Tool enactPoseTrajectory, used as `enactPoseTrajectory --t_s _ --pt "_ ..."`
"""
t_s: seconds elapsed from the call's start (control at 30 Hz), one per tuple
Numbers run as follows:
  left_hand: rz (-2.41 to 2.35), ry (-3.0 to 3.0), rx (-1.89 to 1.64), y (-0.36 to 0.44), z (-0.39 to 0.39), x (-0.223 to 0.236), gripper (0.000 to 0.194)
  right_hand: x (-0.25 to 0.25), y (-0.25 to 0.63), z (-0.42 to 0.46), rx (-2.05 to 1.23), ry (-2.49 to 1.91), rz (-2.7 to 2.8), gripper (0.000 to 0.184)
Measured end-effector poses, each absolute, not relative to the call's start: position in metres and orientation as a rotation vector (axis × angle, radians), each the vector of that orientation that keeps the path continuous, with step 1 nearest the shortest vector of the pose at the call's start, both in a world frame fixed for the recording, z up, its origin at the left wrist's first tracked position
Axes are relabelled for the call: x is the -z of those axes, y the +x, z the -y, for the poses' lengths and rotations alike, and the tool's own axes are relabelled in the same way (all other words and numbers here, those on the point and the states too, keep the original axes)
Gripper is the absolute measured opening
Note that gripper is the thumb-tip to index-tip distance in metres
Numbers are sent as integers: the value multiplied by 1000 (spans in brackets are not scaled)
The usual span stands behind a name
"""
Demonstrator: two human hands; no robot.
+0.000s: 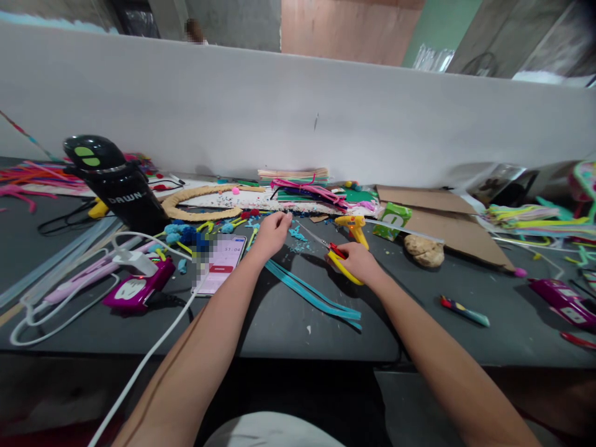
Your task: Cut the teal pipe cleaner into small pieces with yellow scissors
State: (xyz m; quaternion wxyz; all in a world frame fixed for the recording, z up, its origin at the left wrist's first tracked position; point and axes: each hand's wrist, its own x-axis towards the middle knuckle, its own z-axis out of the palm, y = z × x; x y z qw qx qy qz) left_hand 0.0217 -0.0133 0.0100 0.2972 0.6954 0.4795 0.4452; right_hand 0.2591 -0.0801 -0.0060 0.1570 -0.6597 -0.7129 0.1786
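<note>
My right hand (356,262) grips scissors (342,264) with yellow and red handles, their blades pointing left toward my other hand. My left hand (274,233) is closed in a pinch near the blade tips; what its fingers hold is too small to make out. Blue clippings (298,236) lie scattered on the dark table (288,335) below the blades. A few long blue fuzzy strips, like pipe cleaners (316,295), stretch across the table between my forearms.
A phone (223,267) lies beside my left forearm, near a purple power strip (139,285) with a white cable. Behind stand a black tumbler (123,192) and a tan ring (186,205). Rightward are a yellow glue gun (354,228), a stone-like lump (423,250), cardboard (451,233) and a marker-like object (465,311).
</note>
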Motion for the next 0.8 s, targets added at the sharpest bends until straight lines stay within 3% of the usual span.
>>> enactPoseTrajectory --t_s 0.8 --pt "-1321 1866 -1172 22 14 -8 44 7 258 81 -453 -1848 2070 37"
